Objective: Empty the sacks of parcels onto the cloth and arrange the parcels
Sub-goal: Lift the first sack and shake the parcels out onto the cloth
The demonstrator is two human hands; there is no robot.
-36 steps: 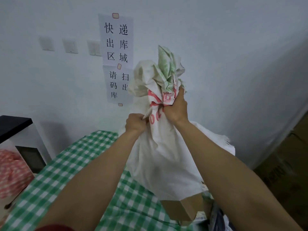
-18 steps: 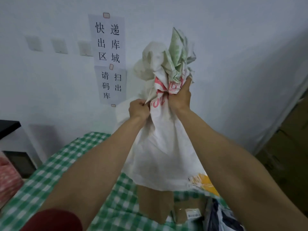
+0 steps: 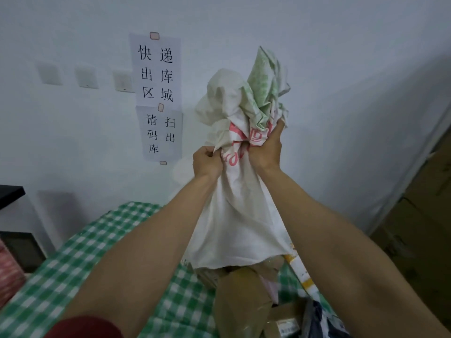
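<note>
A white woven sack point(image 3: 236, 223) with red and green print hangs upside down in front of me, its bunched bottom held high. My left hand point(image 3: 207, 162) grips the bunched cloth on the left, and my right hand point(image 3: 266, 149) grips it on the right. Below the sack's open mouth, parcels lie on the green-and-white checked cloth point(image 3: 80, 264): a brown paper parcel point(image 3: 240, 301), a cardboard box point(image 3: 284, 322), a white-and-yellow mailer point(image 3: 301, 272) and a dark bag point(image 3: 319, 320). The sack's mouth still touches the topmost parcels.
A white wall with paper signs point(image 3: 157, 93) and switches stands behind the cloth. Stacked cardboard boxes point(image 3: 424, 228) fill the right side. A dark shelf unit point(image 3: 14, 228) and a red-patterned sack point(image 3: 9, 274) sit at the left.
Both hands have lifted the sack higher, and more parcels have slid out of its mouth onto the cloth. The brown parcel is now more exposed.
</note>
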